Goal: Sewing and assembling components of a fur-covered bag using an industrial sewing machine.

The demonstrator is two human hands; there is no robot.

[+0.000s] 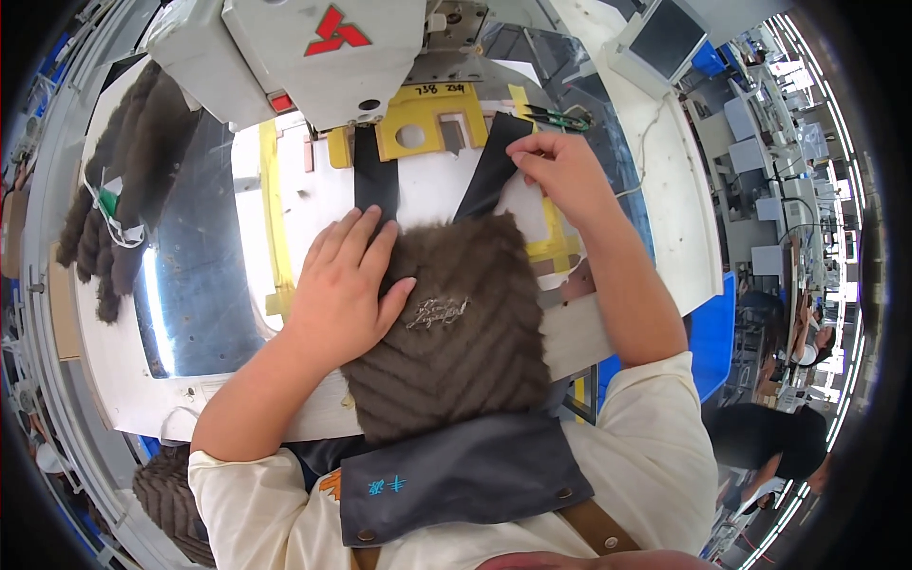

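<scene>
The square dark-brown panel of chevron-ridged fur (465, 370) lies on the near side of the white sewing-machine head (328, 38), two flat black fabric straps (376, 171) reaching from its far edge toward that head. Nearer the person than the head, the left hand (337, 285) rests palm-down, fingers slightly spread, across strap and fur; right of the head, the right hand (560, 176) pinches the other strap's edge between thumb and forefinger.
</scene>
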